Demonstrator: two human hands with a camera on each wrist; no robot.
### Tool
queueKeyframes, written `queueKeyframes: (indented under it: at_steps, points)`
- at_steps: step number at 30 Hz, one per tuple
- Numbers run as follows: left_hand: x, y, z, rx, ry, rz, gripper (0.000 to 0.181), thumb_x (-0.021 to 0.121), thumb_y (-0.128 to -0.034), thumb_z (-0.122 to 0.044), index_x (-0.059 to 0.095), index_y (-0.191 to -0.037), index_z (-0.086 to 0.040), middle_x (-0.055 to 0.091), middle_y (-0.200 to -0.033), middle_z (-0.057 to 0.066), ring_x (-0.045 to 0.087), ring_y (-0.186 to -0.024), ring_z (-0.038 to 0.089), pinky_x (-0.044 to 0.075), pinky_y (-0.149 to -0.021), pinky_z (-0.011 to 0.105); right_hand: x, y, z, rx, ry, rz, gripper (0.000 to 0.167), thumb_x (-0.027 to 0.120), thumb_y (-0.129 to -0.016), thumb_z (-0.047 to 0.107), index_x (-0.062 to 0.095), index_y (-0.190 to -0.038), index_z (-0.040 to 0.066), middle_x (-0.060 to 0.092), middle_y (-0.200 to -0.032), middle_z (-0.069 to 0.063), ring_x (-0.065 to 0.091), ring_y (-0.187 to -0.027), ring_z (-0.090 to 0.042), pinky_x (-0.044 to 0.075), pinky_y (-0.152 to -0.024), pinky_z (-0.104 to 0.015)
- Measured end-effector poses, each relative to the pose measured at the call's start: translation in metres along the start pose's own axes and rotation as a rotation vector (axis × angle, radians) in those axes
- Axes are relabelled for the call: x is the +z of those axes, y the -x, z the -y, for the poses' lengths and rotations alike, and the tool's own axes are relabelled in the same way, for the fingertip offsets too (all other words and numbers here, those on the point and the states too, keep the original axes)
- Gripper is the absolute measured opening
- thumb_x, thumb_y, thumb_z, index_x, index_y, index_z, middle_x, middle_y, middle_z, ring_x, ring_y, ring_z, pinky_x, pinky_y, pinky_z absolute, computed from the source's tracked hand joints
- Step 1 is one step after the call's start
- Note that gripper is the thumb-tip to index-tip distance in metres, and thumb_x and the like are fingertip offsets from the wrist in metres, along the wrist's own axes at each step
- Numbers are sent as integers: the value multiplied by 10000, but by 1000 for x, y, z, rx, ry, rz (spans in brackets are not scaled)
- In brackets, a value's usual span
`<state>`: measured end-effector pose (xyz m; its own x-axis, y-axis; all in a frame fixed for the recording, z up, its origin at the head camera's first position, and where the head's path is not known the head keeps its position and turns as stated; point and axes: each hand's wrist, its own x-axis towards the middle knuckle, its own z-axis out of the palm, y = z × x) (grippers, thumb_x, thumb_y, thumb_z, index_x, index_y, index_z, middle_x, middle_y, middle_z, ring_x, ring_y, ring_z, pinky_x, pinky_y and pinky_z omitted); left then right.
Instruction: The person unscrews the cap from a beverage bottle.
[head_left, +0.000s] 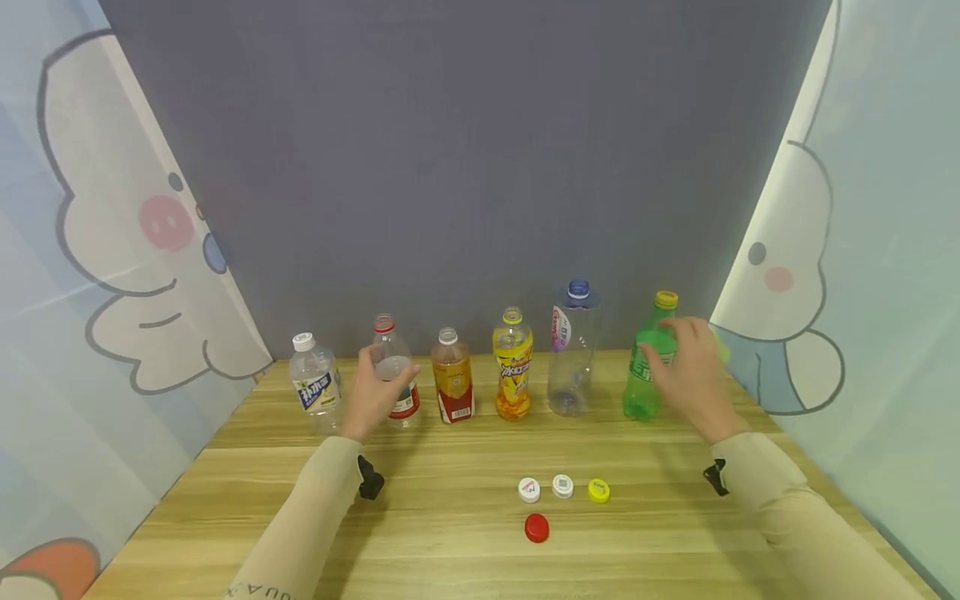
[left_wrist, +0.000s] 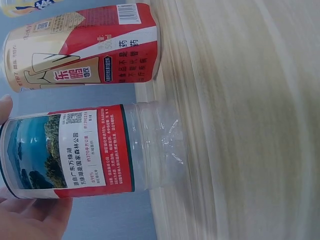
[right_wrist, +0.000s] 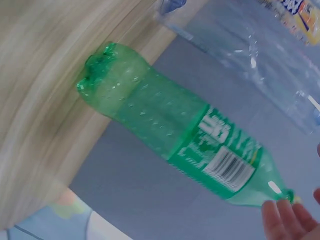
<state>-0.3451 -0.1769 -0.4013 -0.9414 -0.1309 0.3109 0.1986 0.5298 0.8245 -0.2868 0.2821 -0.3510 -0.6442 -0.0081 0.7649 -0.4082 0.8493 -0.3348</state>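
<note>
In the head view, my left hand grips a clear bottle with a red and green label, which stands upright with a red ring round its neck. The left wrist view shows my fingers and thumb on either side of that bottle, around its upper label. My right hand is beside the upper part of a green bottle with a yellow cap. Its fingers are spread near the green bottle's neck in the right wrist view; whether they touch is unclear.
A bottle with a white top stands far left. Between the hands are a red-gold bottle, a yellow-labelled bottle and a tall clear one. Several loose caps, including a red one, lie nearer on the wooden table.
</note>
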Motion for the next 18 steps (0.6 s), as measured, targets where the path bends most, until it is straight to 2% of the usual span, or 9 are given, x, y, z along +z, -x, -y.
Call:
queueKeyframes:
  at_steps: [6, 13, 18]
  points:
    - [2, -3, 3, -8, -21, -5, 864, 758, -886, -503, 328, -1494, -66, 486, -1441, 228, 550, -1233, 399, 465, -989, 554, -2, -6, -16, 191, -75, 26, 743, 733, -938, 252, 358, -1460, -121, 389, -1380, -372, 416, -1230, -543, 359, -996, -684]
    - [0, -3, 0, -37, -41, 4, 864, 761, -888, -482, 326, -1502, -58, 511, -1407, 250, 564, -1207, 405, 471, -976, 548, -2, -14, -28, 412, -186, 220, 1006, 653, -951, 540, 143, -1586, -50, 257, -1555, -371, 308, -1381, -574, 285, -1061, -725]
    - [-1, -2, -1, -44, -46, 1, 873, 764, -885, -474, 327, -1506, -42, 512, -1401, 254, 570, -1195, 401, 480, -965, 538, 5, -18, -33, 468, -212, 295, 1062, 642, -937, 591, 116, -1584, -65, 281, -1542, -383, 350, -1359, -573, 312, -1054, -717]
